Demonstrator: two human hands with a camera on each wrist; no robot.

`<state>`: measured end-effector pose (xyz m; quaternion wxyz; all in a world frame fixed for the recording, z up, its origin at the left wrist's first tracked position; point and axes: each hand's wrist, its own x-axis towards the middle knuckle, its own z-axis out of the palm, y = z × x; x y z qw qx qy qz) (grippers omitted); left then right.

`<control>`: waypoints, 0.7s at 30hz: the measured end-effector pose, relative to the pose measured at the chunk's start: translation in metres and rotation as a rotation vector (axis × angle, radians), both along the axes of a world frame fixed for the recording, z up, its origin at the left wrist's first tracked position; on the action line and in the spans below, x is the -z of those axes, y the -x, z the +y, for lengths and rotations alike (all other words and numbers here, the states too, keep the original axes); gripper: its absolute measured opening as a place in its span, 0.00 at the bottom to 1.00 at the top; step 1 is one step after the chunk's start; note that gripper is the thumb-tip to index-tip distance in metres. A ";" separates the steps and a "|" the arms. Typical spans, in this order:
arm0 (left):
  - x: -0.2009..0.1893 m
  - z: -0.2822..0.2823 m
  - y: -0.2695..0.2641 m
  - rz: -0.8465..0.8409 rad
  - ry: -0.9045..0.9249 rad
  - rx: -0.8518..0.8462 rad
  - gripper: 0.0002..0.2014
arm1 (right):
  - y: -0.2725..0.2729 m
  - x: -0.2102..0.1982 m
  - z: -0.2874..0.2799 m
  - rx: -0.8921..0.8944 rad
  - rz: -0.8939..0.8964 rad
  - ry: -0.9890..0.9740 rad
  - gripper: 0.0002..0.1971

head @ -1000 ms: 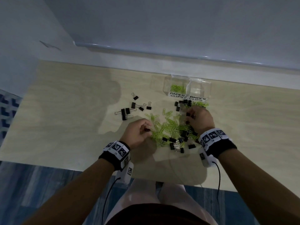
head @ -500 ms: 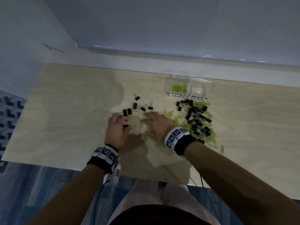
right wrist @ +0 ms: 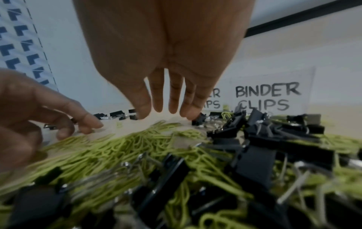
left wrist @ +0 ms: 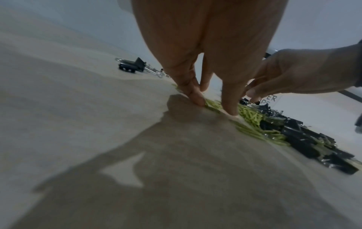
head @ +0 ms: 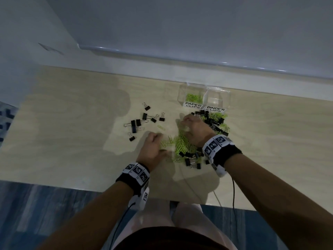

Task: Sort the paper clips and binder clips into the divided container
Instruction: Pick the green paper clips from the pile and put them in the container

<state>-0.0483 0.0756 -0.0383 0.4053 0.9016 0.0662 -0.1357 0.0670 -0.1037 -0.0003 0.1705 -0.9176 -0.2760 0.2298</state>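
The green paper clips (head: 180,145) lie heaped on the table (head: 72,141) in front of the divided container (head: 203,100), mixed with black binder clips (head: 192,157). The right hand (head: 196,129) spreads straight fingers (right wrist: 174,99) down at the heap's container-side edge, gripping nothing, while the left hand (head: 153,148) presses extended fingertips (left wrist: 195,97) onto clips at the side away from the container. A looser scatter of binder clips (head: 142,120) lies left of the container, apart from the heap.

The paper clips (head: 181,145) are lime green, the binder clips (head: 215,121) black (silver handles), the table (head: 72,134) pale wood.
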 end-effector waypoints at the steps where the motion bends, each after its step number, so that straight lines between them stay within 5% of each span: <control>1: 0.000 -0.004 -0.004 0.007 -0.007 0.024 0.46 | -0.001 0.000 0.001 -0.020 0.029 0.090 0.25; 5: 0.000 -0.025 -0.018 0.058 -0.125 0.129 0.44 | 0.004 0.007 0.005 -0.034 0.053 0.233 0.32; 13: -0.008 -0.045 -0.044 0.083 -0.120 0.120 0.17 | 0.001 0.007 -0.002 0.166 0.143 0.169 0.10; 21: -0.016 -0.027 -0.062 0.123 -0.023 -0.003 0.09 | -0.004 0.008 -0.033 0.636 0.334 -0.297 0.09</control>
